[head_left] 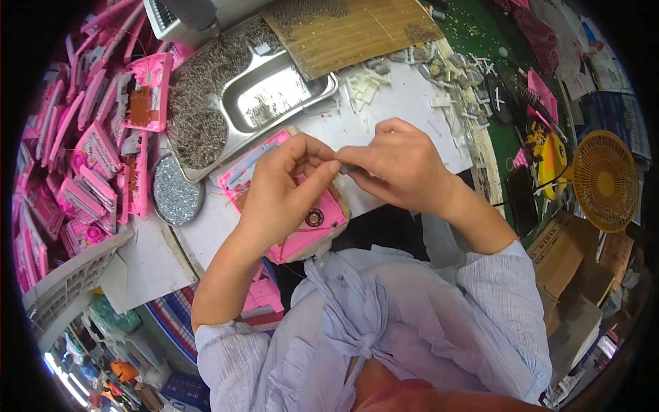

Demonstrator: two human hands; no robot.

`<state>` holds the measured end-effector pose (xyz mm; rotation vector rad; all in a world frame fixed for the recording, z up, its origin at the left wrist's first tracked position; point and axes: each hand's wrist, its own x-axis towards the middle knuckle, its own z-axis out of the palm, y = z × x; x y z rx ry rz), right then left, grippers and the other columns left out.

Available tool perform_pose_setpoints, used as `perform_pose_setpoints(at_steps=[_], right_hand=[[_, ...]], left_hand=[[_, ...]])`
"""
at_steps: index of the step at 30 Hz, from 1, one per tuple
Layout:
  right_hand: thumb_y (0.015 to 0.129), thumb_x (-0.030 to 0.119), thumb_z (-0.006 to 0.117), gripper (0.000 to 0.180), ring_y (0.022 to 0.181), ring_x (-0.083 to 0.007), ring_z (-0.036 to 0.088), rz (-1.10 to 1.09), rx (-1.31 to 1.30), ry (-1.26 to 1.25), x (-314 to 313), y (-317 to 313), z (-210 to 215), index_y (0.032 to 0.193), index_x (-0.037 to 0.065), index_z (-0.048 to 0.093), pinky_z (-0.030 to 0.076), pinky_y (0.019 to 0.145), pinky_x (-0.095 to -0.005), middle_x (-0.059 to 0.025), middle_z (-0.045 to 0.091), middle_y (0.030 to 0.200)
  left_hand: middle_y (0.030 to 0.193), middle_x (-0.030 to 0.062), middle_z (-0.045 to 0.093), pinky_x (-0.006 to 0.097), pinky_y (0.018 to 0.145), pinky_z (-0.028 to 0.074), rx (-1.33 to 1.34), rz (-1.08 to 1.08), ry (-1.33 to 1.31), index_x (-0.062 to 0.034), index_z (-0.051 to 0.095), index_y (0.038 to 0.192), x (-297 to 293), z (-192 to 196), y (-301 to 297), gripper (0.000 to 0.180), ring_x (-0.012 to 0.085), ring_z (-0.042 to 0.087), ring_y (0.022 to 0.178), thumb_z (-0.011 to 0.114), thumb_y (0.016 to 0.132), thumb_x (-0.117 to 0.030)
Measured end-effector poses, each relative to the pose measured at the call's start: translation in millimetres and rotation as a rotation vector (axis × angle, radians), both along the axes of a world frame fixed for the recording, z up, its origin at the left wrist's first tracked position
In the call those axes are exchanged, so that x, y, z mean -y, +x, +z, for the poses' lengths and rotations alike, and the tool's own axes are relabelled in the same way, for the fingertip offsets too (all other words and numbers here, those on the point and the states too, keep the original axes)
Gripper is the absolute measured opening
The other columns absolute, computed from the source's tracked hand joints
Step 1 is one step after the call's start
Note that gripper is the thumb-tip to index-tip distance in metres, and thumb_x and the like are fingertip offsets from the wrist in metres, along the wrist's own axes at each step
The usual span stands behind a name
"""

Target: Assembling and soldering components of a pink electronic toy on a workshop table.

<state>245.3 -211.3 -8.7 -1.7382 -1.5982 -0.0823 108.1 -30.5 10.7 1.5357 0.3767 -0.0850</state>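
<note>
While pink plastic casings (96, 151) stand packed along the left edge, a round dish (202, 199) of small silvery parts (177, 189) sits just beside a steel tray (274, 128) heaped with tiny metal pieces (199, 123). Right of these, the open pink casing (329, 209) lies beneath the left hand (292, 178), long axis running from upper left to lower right; a black round component (314, 218) shows near its lower end. Left thumb and index are pinched together, meeting the fingertips of the right hand (405, 165); the right grip is narrow, around a small grey part (347, 167). Casing is below and to the left of this pinch, left hand nearer. Farther right: loose grey-and-white parts (473, 75), then a yellow fan (604, 180).

Obscured: the casing's middle, by the left hand; most of the grey part, by fingers. Cannot tell its shape, nor whether the left fingertips hold anything.
</note>
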Motion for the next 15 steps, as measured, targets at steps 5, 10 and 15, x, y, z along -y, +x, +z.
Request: perform_pose_setpoints(at_steps=[5, 10, 15], right_hand=[[0.085, 0.007, 0.079, 0.039, 0.072, -0.0177, 0.069, -0.019, -0.742, 0.072, 9.4, -14.9, -4.2, 0.122, 0.004, 0.070, 0.055, 0.073, -0.0303, -0.0079, 0.072, 0.087], [0.087, 0.001, 0.076, 0.044, 0.083, -0.0075, 0.061, -0.139, -1.130, 0.010, 22.8, -13.5, -8.1, 0.131, 0.002, 0.066, 0.052, 0.079, -0.0239, -0.0019, 0.066, 0.092], [0.087, -0.003, 0.075, 0.045, 0.085, -0.0071, 0.060, -0.177, -1.191, 0.019, 50.6, 2.0, -10.8, 0.131, 0.000, 0.065, 0.050, 0.080, -0.0242, -0.0005, 0.063, 0.094]], left_hand=[[0.081, 0.0040, 0.068, 0.021, 0.059, 0.051, 0.090, 0.076, -0.203, 0.0027, 0.063, 0.096, 4.8, -2.3, 1.2, 0.011, 0.0048, 0.062, 0.070, 0.068, 0.098, -0.007], [0.083, 0.0031, 0.069, 0.023, 0.061, 0.051, 0.117, -0.147, 0.100, 0.0011, 0.066, 0.097, 8.1, -10.1, 20.0, 0.008, 0.0070, 0.064, 0.072, 0.069, 0.098, -0.007], [0.087, 0.0132, 0.072, 0.035, 0.066, 0.054, 0.394, -0.384, 0.799, -0.0006, 0.072, 0.098, -37.1, -7.1, 76.4, 0.012, 0.0232, 0.069, 0.071, 0.071, 0.094, -0.012]])
